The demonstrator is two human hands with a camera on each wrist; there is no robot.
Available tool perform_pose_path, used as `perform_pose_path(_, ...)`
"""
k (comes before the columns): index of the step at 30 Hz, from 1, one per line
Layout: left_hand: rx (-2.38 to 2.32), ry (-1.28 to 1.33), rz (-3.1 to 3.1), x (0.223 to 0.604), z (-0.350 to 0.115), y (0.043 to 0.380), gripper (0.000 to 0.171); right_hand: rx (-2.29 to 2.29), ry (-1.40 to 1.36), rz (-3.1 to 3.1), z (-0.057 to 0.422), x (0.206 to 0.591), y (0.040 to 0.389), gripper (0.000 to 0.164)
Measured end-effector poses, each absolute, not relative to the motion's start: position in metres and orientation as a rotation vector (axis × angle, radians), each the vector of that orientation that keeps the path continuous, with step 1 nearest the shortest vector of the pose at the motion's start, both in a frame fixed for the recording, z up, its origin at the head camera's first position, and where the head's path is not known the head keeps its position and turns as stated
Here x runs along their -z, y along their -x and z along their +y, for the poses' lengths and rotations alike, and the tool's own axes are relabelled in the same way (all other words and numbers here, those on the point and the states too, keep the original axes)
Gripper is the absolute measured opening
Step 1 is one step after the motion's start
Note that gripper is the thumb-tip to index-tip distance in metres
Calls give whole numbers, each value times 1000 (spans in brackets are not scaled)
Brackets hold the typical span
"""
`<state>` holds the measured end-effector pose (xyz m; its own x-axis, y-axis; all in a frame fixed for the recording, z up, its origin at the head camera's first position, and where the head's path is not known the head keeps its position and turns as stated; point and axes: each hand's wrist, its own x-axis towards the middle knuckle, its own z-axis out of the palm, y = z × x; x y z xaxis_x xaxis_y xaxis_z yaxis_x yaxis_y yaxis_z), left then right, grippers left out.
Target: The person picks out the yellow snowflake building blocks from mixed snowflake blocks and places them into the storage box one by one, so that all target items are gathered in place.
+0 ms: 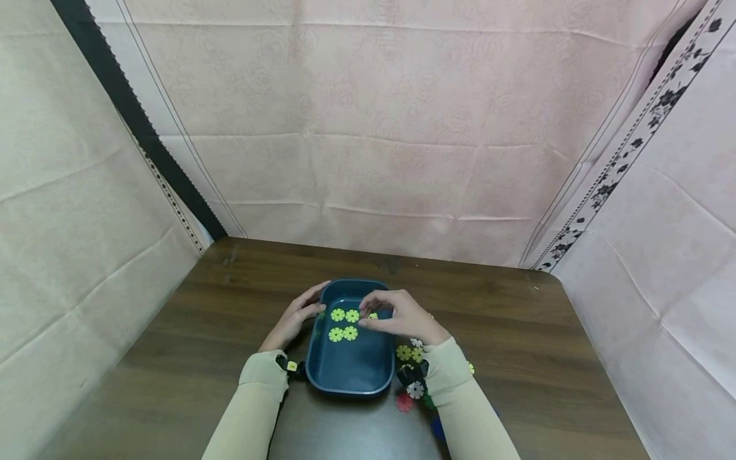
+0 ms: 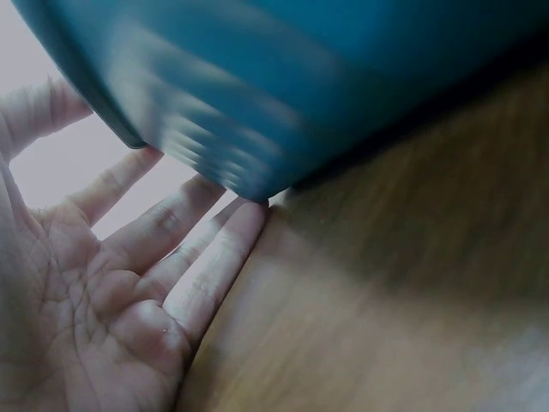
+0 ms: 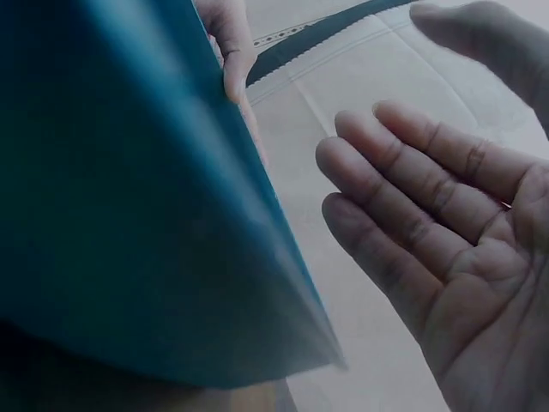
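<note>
A dark blue rectangular tray [image 1: 351, 374] lies on the table with several yellow-green flower-shaped pieces [image 1: 344, 324] inside, grouped towards its far half. My left hand [image 1: 293, 321] rests against the tray's left side. In the left wrist view, its extended fingers [image 2: 202, 279] touch the outer wall. Over the tray's right half hovers my right hand [image 1: 402, 314], thumb and fingers apart. Nothing shows in its palm in the right wrist view, where the straight fingers [image 3: 403, 184] stand beside the tray wall [image 3: 171, 215]. Another yellow-green piece is partly hidden under the right hand.
Right of the tray, partly behind the right wrist, are loose flower pieces: yellow-green [image 1: 404, 352], white [image 1: 415, 390] and red [image 1: 404, 402]. Something blue [image 1: 438, 428] lies near the right forearm. Pale cloth [image 1: 379, 128] hangs around the wooden table [image 1: 517, 332].
</note>
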<state>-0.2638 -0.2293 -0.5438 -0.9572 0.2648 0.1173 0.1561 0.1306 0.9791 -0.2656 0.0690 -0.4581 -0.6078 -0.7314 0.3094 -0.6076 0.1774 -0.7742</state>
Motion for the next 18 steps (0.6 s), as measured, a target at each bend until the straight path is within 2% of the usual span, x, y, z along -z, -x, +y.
perform_pose_path(11,-1976,-439,2299,543,-229,263,52,1520,1349,2357,102,467,261,23)
perform_pose_path(18,-1976,-432,2291,543,-229,264,51,1559,1186,2467,128,472,261,18)
